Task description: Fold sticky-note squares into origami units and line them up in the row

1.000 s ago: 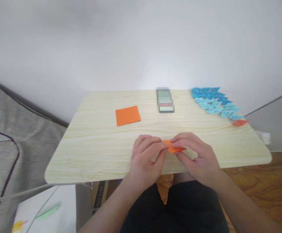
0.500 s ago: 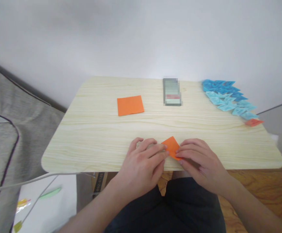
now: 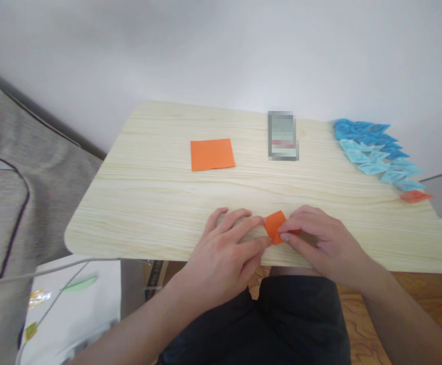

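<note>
A small folded square of orange origami paper (image 3: pixel 274 226) lies near the table's front edge, between my two hands. My left hand (image 3: pixel 228 248) steadies its left side, index fingertip at the upper left corner and thumb side at the lower edge; the other fingers are spread over the tabletop. At the paper's right side, my right hand (image 3: pixel 319 241) pinches a flap between thumb and forefinger. A bit of orange shows beyond those fingers, and the rest of the flap is hidden behind them.
On the pale wooden table (image 3: pixel 137 203) lie an orange sheet or stack of paper (image 3: pixel 212 154), a blurred-out phone (image 3: pixel 282 136), and rows of folded blue pieces (image 3: pixel 365 137), light blue pieces (image 3: pixel 373 161) and one red-orange piece (image 3: pixel 416 196). A cable (image 3: pixel 53 268) runs past the left front corner.
My right thumb and forefinger have closed on the paper's right flap, and the paper has turned slightly. The camera view has shifted, so the table's things appear moved.
</note>
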`<state>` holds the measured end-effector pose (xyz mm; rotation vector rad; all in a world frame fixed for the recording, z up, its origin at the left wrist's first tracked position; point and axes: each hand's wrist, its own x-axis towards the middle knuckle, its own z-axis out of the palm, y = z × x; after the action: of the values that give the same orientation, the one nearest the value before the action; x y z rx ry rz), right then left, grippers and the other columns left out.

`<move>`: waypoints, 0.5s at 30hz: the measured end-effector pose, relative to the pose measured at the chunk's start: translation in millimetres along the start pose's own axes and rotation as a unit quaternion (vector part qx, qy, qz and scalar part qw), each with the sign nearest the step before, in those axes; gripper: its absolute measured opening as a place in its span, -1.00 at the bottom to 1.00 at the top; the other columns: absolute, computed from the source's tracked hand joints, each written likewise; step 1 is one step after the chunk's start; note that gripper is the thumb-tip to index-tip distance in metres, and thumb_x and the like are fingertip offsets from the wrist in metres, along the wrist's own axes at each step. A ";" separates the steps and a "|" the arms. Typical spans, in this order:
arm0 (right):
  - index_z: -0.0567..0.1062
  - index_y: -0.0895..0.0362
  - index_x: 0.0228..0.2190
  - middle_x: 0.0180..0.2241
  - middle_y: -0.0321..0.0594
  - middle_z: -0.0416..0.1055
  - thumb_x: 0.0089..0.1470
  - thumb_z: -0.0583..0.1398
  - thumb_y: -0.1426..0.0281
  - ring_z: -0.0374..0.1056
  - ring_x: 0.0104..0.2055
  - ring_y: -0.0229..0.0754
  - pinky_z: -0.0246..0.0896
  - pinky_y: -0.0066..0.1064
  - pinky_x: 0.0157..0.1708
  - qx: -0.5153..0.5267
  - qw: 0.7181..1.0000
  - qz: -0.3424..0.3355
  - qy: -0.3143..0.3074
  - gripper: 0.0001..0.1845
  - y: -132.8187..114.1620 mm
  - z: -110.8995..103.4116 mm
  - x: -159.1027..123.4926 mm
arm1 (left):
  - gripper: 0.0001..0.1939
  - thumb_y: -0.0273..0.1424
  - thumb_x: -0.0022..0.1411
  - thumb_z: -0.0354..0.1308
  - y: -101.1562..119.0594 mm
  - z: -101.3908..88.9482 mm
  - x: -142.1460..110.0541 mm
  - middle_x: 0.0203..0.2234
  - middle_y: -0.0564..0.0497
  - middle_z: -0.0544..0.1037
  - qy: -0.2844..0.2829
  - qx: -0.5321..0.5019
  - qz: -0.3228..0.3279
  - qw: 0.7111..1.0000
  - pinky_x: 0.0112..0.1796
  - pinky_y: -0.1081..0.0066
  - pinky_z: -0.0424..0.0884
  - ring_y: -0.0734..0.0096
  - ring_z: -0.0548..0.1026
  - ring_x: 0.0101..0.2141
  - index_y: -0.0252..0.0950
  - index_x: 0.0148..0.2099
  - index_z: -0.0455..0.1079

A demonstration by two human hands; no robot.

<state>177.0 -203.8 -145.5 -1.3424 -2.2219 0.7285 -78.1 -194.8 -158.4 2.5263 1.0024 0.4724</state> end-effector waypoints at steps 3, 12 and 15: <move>0.54 0.02 -0.22 -0.25 -0.26 0.53 0.27 0.21 0.38 0.38 -0.16 -0.13 0.28 -0.20 -0.12 -0.021 0.999 -0.026 -0.015 -0.92 -2.1 0.2 13.4 | -0.72 -0.37 0.44 0.05 0.1 -1.5 1.3 0.21 0.13 0.47 0.000 -0.002 0.006 1.000 0.27 -0.07 0.01 0.18 0.33 0.22 0.01 0.05 0.53; 0.53 0.05 -0.29 -0.29 -0.23 0.50 0.26 0.22 0.37 0.36 -0.17 -0.11 0.26 -0.22 -0.13 -0.050 0.998 -0.015 -0.023 -0.92 -0.3 3.2 35.4 | -0.75 -0.33 0.43 0.08 -0.8 0.0 -1.8 0.21 0.12 0.47 0.015 -0.014 -0.006 1.000 0.27 -0.08 0.03 0.15 0.32 0.24 -0.01 0.04 0.53; 0.53 0.05 -0.30 -0.30 -0.24 0.50 0.27 0.21 0.35 0.36 -0.19 -0.11 0.24 -0.22 -0.15 -0.058 0.998 -0.004 -0.029 -0.91 -1.6 3.4 37.0 | -0.73 -0.35 0.43 0.07 -0.5 2.4 -3.0 0.20 0.11 0.49 0.033 -0.021 -0.010 0.999 0.28 -0.08 0.04 0.15 0.32 0.24 -0.03 0.05 0.53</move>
<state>157.9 -172.0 -143.4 -1.3836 -2.3460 0.6512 -79.4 -197.1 -161.2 2.4761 1.0308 0.5679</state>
